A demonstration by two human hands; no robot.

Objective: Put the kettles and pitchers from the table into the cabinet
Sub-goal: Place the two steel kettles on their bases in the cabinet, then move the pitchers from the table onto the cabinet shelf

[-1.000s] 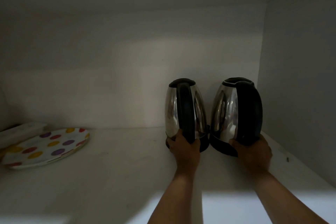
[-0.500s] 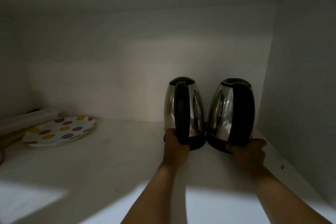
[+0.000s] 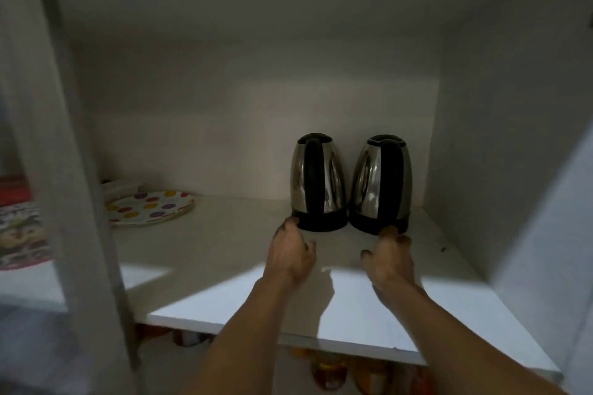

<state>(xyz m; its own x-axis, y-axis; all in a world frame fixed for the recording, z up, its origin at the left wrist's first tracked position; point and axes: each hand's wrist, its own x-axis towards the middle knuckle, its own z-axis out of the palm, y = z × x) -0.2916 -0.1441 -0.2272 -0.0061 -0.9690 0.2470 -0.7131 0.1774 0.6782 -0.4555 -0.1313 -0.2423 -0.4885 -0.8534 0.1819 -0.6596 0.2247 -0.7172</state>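
Two steel kettles parked upright on the cabinet shelf (image 3: 224, 253).

Left kettle (image 3: 317, 183) and right kettle (image 3: 380, 184) side by side at 1 o'clock; left hand (image 3: 290, 255) and right hand (image 3: 390, 261) loose, gripping nothing, fingertips near the bases.

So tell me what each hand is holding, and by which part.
Nothing is held. Left hand and right hand are open, fingers at the bases of the two kettles.
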